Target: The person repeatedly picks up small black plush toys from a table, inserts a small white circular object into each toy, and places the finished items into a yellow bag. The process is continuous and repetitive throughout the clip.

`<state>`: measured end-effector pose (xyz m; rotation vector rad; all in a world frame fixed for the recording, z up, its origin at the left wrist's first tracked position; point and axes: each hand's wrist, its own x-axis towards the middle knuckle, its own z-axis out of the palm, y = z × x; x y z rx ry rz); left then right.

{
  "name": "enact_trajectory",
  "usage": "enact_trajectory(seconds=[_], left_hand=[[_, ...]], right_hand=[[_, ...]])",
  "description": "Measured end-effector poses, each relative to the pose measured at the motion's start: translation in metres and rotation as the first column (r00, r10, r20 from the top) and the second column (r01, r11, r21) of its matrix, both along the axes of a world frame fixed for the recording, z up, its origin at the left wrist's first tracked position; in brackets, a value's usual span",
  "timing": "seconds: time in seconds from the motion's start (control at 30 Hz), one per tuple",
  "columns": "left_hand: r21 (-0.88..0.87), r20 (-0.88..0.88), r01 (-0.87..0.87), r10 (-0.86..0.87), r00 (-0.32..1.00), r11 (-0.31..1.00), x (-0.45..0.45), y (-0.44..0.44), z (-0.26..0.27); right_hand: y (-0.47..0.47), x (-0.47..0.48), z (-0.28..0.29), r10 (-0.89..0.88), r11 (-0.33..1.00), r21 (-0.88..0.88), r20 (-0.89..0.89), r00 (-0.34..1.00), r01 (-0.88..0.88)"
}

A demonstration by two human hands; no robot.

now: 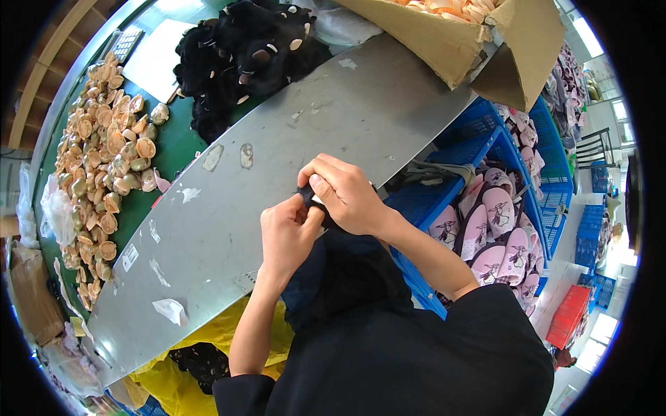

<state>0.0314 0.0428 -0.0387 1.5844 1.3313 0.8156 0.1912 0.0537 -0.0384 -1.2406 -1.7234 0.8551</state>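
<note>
Just over the near edge of the grey metal work surface [291, 138], my left hand [289, 234] and my right hand [346, 195] meet on a small black fuzzy fabric piece [308, 196]. Both hands pinch it between thumb and fingers. A small white bit [317, 199] shows beside my right thumb; what it is cannot be told. Most of the black piece is hidden by my fingers. Farther back lies a heap of black plush pieces [234, 57] with pale oval bits among them.
Many peach-and-gold rounded shell pieces [112, 140] cover the green tabletop [174, 138] at left. A cardboard box [432, 39] of peach-coloured pieces stands at upper right. Blue crates [442, 195] hold pink slippers [497, 210] at right. A yellow bag [208, 338] lies below the near edge.
</note>
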Motion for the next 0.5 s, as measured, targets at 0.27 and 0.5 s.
enact_trajectory(seconds=[0.27, 0.5], left_hand=[[0.056, 0.116, -0.063, 0.056, 0.992, 0.996, 0.003, -0.002, -0.012], [0.148, 0.091, -0.027, 0.014, 0.996, 0.989, -0.001, -0.001, -0.013]], right_hand=[[0.002, -0.004, 0.002, -0.066, 0.998, 0.011, 0.044, 0.997, 0.066], [0.009, -0.011, 0.001, -0.003, 0.995, -0.099, 0.101, 0.995, 0.013]])
